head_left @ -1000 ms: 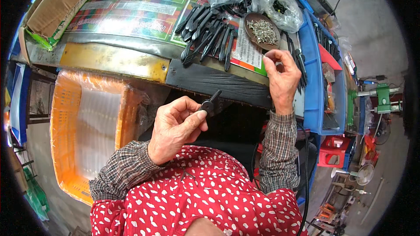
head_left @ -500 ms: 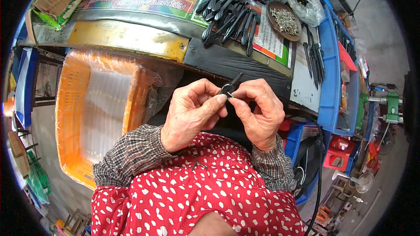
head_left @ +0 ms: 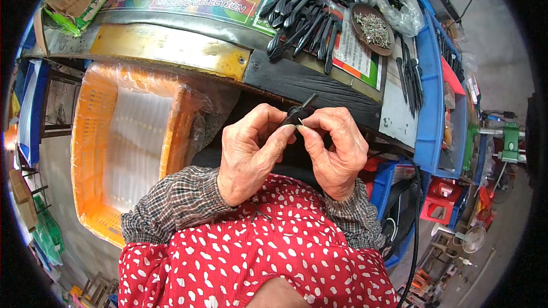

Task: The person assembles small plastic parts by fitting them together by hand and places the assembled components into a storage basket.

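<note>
In the lower left of the frame, the left forearm comes up in a checked sleeve (head_left: 182, 202) of creased cloth and angles inward. The left hand (head_left: 248, 151) is at the centre, fingers curled, thumb and index finger clamped on a small black part (head_left: 295, 116). This part has a rounded body and a thin stem tilting toward the upper right. The right hand (head_left: 338, 151), just right of centre, meets it with wrist bent inward; its thumb and index fingertips pinch a thin pale pin (head_left: 301, 120) at the part. The two hands are together, thumb tips almost touching.

At the left, a perforated orange plastic crate (head_left: 85, 159) is draped in clear, wrinkled film. Above it runs a smooth, scuffed yellow metal strip (head_left: 165, 49), joined at upper centre by a black board (head_left: 311, 82) with a ridged, grained face. Slender black pieces (head_left: 302, 20) lie heaped there, beside a round brown dish (head_left: 386, 49) of shiny metal pins (head_left: 374, 28). At the right is a smooth blue plastic tray (head_left: 427, 137).
</note>
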Available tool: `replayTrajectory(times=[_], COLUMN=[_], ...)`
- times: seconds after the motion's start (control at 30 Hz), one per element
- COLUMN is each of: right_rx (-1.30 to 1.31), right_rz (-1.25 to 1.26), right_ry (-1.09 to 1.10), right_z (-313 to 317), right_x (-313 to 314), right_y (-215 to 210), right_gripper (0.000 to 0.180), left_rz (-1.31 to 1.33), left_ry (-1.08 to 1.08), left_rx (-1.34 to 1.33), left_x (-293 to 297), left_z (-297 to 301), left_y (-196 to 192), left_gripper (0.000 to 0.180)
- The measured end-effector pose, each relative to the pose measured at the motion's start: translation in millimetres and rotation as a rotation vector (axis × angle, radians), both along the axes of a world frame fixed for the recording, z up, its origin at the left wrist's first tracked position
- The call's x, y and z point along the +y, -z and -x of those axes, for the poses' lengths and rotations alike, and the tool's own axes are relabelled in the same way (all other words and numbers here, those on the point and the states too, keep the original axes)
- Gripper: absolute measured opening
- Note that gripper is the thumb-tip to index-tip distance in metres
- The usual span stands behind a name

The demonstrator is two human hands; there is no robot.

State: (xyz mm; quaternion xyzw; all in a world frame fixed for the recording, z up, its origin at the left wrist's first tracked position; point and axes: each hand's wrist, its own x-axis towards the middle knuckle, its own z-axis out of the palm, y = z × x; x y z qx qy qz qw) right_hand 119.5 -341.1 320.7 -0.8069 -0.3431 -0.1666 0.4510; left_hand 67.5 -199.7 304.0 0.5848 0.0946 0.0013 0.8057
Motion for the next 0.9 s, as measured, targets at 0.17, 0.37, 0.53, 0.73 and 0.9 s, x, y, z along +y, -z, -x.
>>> replayTrajectory(times=[0.17,0.37,0.53,0.73,0.9], right_rx=[0.044,0.213,0.45,0.906,0.987], right_rz=[-0.015,-0.118,-0.287,-0.528,-0.385], right_ry=[0.012,0.046,0.017,-0.047,0.023], right_z=[0.0,2.5,3.4,-0.5,3.3], right_x=[2.3,5.5,8.7,7.4,7.6], right_y=[1.4,8.3,11.1,-5.1,-6.2], right_gripper=[0.019,0.017,0.013,0.02,0.012], left_rz=[-0.143,-0.192,-0.248,-0.051,0.113], left_ry=[-0.084,-0.142,-0.112,-0.077,-0.015], left_rx=[-0.083,-0.128,-0.172,-0.102,-0.027], left_x=[-4.7,-6.5,-6.9,-7.6,-6.1], left_z=[0.7,-1.9,-1.3,-1.1,-0.3], left_y=[5.4,6.5,12.3,2.7,-1.5], left_gripper=[0.006,0.007,0.01,0.004,0.003])
